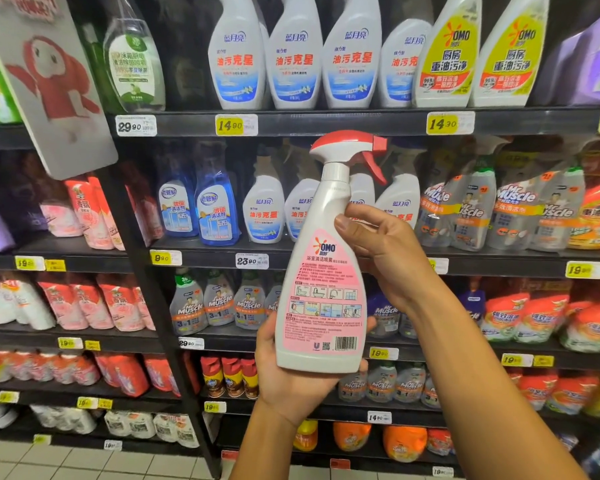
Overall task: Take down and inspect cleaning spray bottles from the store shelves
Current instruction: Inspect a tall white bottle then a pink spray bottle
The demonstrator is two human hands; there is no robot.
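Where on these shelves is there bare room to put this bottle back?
A dark gap on the top shelf, between the clear green-label bottle and the white bottles. Every other row looks packed. Both hands, left and right, hold the pink bottle.

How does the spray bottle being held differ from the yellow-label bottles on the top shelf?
The held bottle has a pink label; the yellow-label bottles have yellow and red ones. It is off the shelf, left hand under its base, right hand at its neck; they stand shelved. Its red trigger shows; their tops are cropped. Both are white OMO bottles.
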